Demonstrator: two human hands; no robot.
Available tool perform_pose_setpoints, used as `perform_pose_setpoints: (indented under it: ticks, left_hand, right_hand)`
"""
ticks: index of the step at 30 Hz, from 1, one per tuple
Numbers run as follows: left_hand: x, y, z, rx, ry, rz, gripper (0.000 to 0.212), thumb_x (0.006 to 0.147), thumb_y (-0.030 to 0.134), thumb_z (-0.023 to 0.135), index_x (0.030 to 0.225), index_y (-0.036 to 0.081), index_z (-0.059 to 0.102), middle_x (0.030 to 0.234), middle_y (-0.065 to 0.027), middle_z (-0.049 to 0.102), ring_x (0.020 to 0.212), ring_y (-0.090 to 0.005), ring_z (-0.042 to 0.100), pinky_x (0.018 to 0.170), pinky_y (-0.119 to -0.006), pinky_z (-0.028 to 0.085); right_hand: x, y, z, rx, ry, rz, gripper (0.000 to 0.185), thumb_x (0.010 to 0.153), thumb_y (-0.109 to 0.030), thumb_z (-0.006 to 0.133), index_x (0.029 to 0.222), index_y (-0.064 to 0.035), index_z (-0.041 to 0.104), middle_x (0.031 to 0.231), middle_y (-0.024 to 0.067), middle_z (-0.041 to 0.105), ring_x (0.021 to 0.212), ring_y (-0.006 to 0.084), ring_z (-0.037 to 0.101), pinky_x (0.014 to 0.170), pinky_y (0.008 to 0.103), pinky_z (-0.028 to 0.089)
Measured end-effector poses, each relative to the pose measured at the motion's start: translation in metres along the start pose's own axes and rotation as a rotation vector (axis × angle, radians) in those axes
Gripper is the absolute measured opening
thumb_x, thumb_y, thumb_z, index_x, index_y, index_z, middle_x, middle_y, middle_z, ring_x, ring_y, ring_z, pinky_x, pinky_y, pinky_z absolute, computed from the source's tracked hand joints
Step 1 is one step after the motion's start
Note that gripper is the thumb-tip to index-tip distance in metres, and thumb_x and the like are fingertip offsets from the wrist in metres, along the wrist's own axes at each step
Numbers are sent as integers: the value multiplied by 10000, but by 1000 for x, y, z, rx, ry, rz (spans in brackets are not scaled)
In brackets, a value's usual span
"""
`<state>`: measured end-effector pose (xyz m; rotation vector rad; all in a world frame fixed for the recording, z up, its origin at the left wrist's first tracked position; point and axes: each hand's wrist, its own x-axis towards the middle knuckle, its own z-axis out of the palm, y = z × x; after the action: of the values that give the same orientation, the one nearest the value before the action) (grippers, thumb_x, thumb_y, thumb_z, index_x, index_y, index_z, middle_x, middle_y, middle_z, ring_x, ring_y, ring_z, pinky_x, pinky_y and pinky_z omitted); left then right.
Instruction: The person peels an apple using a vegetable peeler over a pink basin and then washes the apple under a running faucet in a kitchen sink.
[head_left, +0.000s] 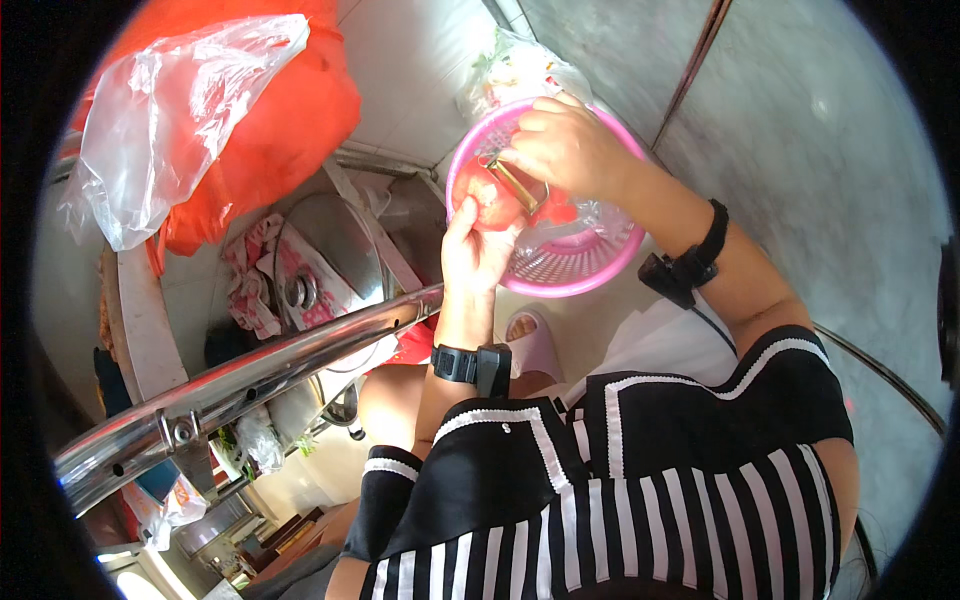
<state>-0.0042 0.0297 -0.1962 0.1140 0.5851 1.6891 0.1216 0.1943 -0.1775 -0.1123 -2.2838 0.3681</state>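
Above a pink plastic basket (630, 247), my left hand (480, 244) holds a round red fruit or vegetable (480, 187), its thumb and fingers around the lower side. A pale patch shows on its surface. My right hand (562, 146) grips a metal peeler (514, 184), whose frame lies against the red piece. Red peelings (555, 210) and clear plastic are visible in the basket below. The peeler's handle is mostly hidden by my right fingers.
A clear plastic bag (517, 71) with mixed contents stands behind the basket. A shiny metal rail (300, 341) runs along the left. Beyond it are a metal pot lid (330, 240) and a patterned cloth (255, 300). A large red bag (300, 112) is at upper left.
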Motion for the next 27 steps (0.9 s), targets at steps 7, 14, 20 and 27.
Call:
perform_pose_setpoints:
  ticks: [7, 14, 20, 27]
  left_hand:
    - [-12, 14, 21, -14, -102, 57, 746, 706, 439, 746, 1283, 105, 412, 1114, -129, 457, 1001, -296, 449, 617, -327, 467]
    - [-5, 12, 12, -535, -165, -226, 713, 679, 499, 746, 1169, 58, 475, 990, -98, 459, 868, -205, 458, 561, -282, 456]
    - [1, 6, 17, -271, 130, 3, 722, 669, 521, 746, 1157, 59, 480, 1013, -111, 483, 862, -233, 480, 637, -297, 481]
    - [-4, 15, -6, -117, 49, -7, 557, 819, 296, 678, 1283, 103, 438, 1252, -144, 501, 1163, -314, 491, 810, -457, 539]
  right_hand:
    - [-23, 25, 20, -185, -51, 183, 121, 788, -232, 616, 763, -119, 652, 746, 7, 585, 824, 204, 547, 751, 347, 382]
    - [-27, -1, 28, -298, -400, 393, 424, 694, -418, 709, 923, -72, 621, 899, 96, 626, 922, 249, 565, 804, 409, 387]
    - [-15, 10, 8, -167, -42, 354, 186, 845, -300, 590, 819, -132, 664, 823, 63, 598, 838, 257, 552, 739, 390, 386]
    - [8, -4, -27, 35, 85, 175, 234, 834, -294, 603, 722, -93, 641, 715, 52, 547, 759, 262, 533, 698, 374, 394]
